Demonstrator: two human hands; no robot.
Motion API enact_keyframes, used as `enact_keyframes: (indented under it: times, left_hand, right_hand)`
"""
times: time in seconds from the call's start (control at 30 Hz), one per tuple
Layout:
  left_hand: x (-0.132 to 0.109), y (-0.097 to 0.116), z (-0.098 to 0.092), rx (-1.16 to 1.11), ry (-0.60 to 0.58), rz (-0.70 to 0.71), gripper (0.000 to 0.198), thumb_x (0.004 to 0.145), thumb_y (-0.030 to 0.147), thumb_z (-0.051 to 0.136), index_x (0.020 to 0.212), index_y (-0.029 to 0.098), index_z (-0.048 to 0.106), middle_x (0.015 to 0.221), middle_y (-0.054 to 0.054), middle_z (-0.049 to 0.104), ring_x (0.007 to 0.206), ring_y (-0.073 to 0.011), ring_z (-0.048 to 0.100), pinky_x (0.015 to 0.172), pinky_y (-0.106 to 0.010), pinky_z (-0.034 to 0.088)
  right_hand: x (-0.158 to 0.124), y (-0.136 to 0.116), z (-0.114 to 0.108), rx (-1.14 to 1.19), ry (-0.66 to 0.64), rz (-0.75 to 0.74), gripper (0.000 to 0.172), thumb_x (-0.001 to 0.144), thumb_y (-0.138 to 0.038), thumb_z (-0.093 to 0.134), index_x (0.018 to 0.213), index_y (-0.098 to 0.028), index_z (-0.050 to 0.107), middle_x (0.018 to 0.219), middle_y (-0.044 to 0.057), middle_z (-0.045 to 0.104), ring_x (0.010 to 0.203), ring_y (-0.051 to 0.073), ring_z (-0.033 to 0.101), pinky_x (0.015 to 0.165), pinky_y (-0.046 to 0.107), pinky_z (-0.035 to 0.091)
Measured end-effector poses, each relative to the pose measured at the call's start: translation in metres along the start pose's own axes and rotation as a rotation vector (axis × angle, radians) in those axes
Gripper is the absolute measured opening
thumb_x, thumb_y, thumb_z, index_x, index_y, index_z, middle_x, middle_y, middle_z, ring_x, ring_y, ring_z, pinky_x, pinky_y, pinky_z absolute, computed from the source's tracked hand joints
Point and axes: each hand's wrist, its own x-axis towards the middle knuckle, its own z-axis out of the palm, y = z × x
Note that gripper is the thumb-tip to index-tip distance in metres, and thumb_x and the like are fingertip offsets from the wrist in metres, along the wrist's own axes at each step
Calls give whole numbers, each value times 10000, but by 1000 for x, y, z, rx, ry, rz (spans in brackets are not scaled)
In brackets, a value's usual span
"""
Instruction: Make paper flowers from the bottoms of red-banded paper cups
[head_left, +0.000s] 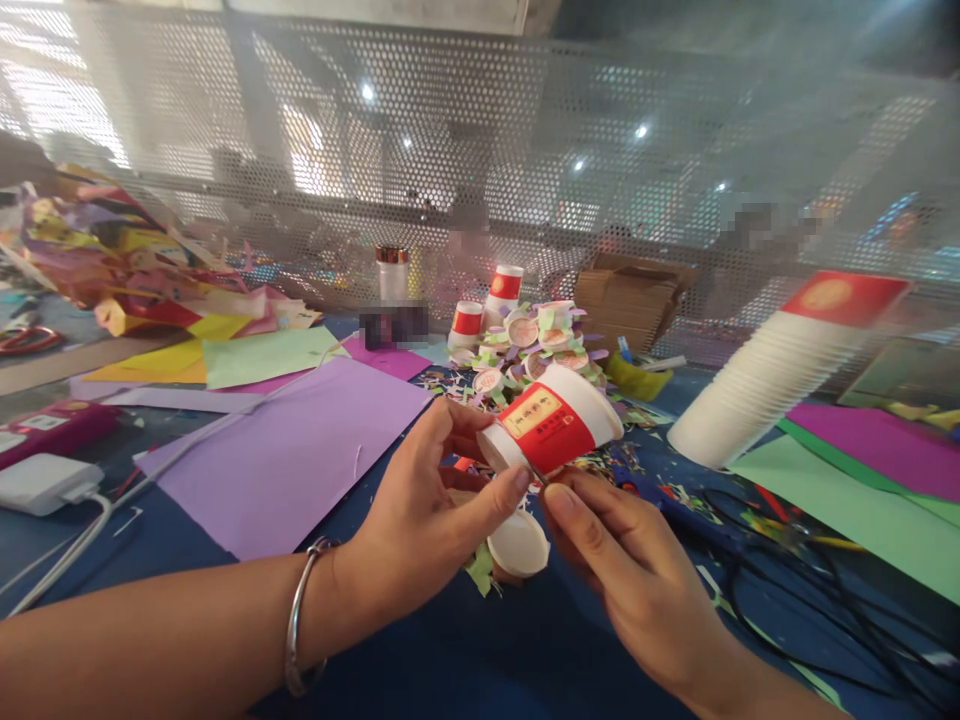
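Note:
My left hand [427, 510] is closed around the base end of a white paper cup [555, 425] with a red printed band. The cup is tilted, its mouth toward the upper right. My right hand [622, 555] pinches something thin, with a dark metal-like tip touching the cup's lower side; the rest of it is hidden by my fingers. Below the hands on the table lies a short, cut-down cup piece [519, 545] with green paper strips at its side.
A pile of cut cup pieces [525, 335] with paper strips stands behind, amid paper scraps. A leaning stack of cups [772, 370] is at right, near black cables [795, 600]. Purple paper [300, 450] and a white charger [49, 485] lie left. Perforated metal screen [465, 130] closes the back.

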Motion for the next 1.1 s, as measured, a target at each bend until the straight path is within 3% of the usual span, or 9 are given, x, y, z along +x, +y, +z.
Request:
enact_keyframes:
  times: [0.2,0.4,0.53,0.63,0.77,1.1]
  left_hand:
    - [-5,-1,-1,186,21,57,371,886,419,736,1119,219,528,1113,-67,666,960,-197,683,830,-346,590]
    - [-5,-6,-3,336,93,159,352,876,409,749,1098,215,558,1083,-65,656,962,-200,660,884,-373,561]
    - [-4,-2,-3,241,71,84,409,847,439,774,1120,222,561,1120,-72,669,981,-205,661,842,-346,567]
    - [0,1,-1,21,30,-79,475,837,488,767,1162,218,548,1179,-97,662,983,-211,663,756,-316,578]
    - [5,5,0,-232,-102,-292,449,842,482,758,1121,186,570,972,-74,725,808,-166,683,718,-290,556]
    - [2,-4,2,-242,-36,-312,392,820,470,788,1006,200,572,853,-35,716,744,-157,683,663,-274,549]
  right_hand:
    - [1,-1,3,33,10,22,268,951,-483,655,855,-240,719,792,30,685,674,166,631,628,257,567]
    - [1,1,4,42,32,28,343,937,-502,669,742,-222,636,697,-2,581,619,138,551,581,233,523]
    - [1,-1,4,12,43,-17,342,964,-468,650,737,-216,611,669,-23,519,595,116,474,553,216,449]
    - [1,-1,2,-27,36,-52,337,973,-465,640,747,-215,615,661,-30,485,575,107,409,513,215,382]
    - [1,-1,-1,-34,41,-26,356,975,-470,636,732,-214,587,632,-46,427,522,93,310,451,217,291]
    - [4,5,0,-59,47,5,355,965,-494,638,757,-214,576,652,-37,438,536,100,362,442,219,294]
